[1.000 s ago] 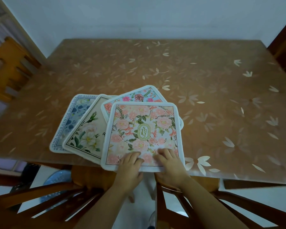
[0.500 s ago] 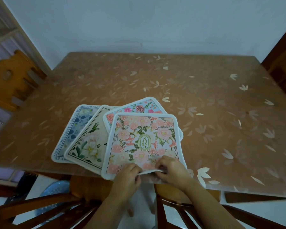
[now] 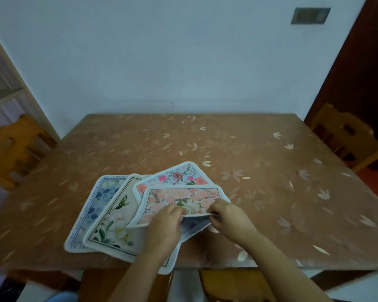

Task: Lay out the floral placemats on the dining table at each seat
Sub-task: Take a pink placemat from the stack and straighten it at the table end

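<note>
Several floral placemats lie fanned near the front edge of the brown dining table. My left hand and my right hand both pinch the near edge of the top pink-rose placemat and hold it raised off the pile. Under it lie a light-blue placemat with pink roses, a cream placemat with white flowers and, leftmost, a blue-flowered placemat. The near part of the pile is hidden behind my hands.
A wooden chair stands at the table's left side and another wooden chair at its right. A third chair is tucked under the near edge below my arms. A white wall runs behind the table.
My hands went from pressing flat on the pink-rose placemat to pinching its near edge and lifting it. The camera has tilted up, showing more wall and both side chairs.
</note>
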